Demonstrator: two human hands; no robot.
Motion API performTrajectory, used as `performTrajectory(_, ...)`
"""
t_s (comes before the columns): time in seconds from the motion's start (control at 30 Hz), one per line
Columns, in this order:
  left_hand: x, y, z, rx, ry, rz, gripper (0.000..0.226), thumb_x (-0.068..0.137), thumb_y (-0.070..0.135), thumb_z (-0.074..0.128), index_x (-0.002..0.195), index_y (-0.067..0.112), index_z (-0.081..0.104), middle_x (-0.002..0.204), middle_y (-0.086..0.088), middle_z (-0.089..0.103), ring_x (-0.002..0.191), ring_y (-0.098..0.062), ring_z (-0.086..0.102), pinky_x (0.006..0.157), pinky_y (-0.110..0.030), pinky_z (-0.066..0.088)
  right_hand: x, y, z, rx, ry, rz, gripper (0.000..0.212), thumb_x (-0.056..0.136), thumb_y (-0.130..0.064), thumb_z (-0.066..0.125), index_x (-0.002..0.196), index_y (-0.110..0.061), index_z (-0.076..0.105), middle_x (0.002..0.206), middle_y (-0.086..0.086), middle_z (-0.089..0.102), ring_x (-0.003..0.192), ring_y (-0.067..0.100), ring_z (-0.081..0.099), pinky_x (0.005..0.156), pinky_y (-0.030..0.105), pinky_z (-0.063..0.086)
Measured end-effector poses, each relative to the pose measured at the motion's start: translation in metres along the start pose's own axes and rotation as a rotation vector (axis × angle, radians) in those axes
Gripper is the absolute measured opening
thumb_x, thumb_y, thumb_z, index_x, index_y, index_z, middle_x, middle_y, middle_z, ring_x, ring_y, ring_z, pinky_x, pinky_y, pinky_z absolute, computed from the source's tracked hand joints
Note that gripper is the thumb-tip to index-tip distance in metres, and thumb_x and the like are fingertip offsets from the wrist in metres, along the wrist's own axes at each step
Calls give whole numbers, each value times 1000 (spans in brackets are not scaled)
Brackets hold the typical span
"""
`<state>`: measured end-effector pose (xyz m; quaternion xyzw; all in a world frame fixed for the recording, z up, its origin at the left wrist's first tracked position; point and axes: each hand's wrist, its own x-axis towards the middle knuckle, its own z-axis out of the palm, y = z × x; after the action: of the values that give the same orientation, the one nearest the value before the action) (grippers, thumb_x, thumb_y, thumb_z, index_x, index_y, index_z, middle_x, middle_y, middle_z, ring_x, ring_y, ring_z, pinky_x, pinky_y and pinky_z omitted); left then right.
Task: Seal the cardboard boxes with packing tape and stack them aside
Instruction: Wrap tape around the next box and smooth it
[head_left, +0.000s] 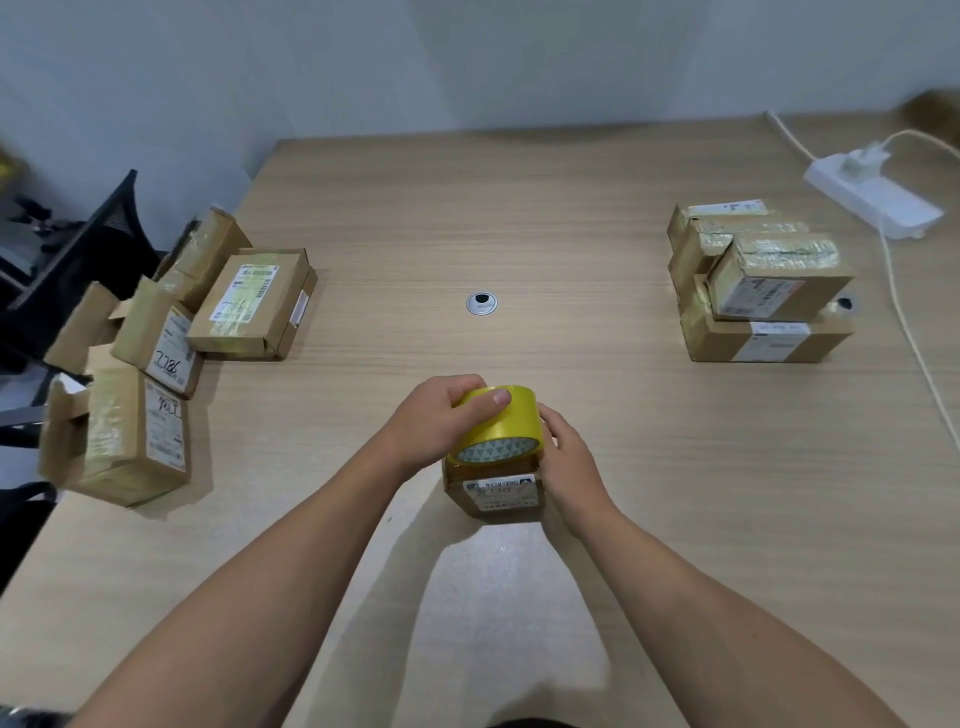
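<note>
Glossy tape roll (497, 422) — matt cardboard box (496, 493)

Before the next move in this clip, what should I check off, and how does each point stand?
1. Tape in hand: ok, the left hand grips the yellow tape roll.
2. Box steadied: ok, the right hand holds the small box by its right side.
3. Roll at the box: ok, it sits over the box's top.
4. Tape end stuck down: cannot tell, the roll hides it.
5. Stack to add to: ok, the taped boxes stand piled at right.
</note>
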<state>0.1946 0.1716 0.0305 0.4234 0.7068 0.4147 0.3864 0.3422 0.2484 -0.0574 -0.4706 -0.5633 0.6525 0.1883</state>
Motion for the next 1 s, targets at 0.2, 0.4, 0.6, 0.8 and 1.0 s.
performTrajectory(0.2,-8,-8,3,-89,-23,-35,46,71,63,64,63,19,53,62,4,44,60,-11,43,57,-26,33,-3,3,-1,-130,1,-76,41,100,-17,53,128,-46,62,122,-8,65,110,9,62,71,11,46)
performTrajectory(0.4,-5,-8,2,-48,-49,-58,53,70,66,64,63,15,57,63,-2,45,62,-17,44,66,-32,34,-2,2,-8,-247,-28,-146,42,97,-15,55,127,-44,64,114,-12,70,105,4,64,77,14,48)
performTrajectory(0.6,-2,-7,0,-18,-22,-60,50,68,66,65,57,18,56,58,-1,44,58,-15,43,63,-31,34,0,1,-8,-285,-23,-165,42,100,-18,48,129,-44,62,115,-8,70,106,10,63,87,27,52)
performTrajectory(0.8,-1,-8,-7,35,-17,-73,54,66,69,64,56,16,59,56,-1,47,56,-15,45,60,-30,35,0,-3,-10,-368,-9,-192,38,107,-31,43,143,-27,56,137,0,63,127,17,55,107,29,42)
performTrajectory(1.0,-10,-16,-25,78,-1,-105,69,65,71,64,64,2,62,59,-6,51,58,-17,48,63,-35,37,-4,-9,-6,-431,-21,-221,42,108,-29,42,147,-16,50,147,4,54,137,19,47,108,22,31)
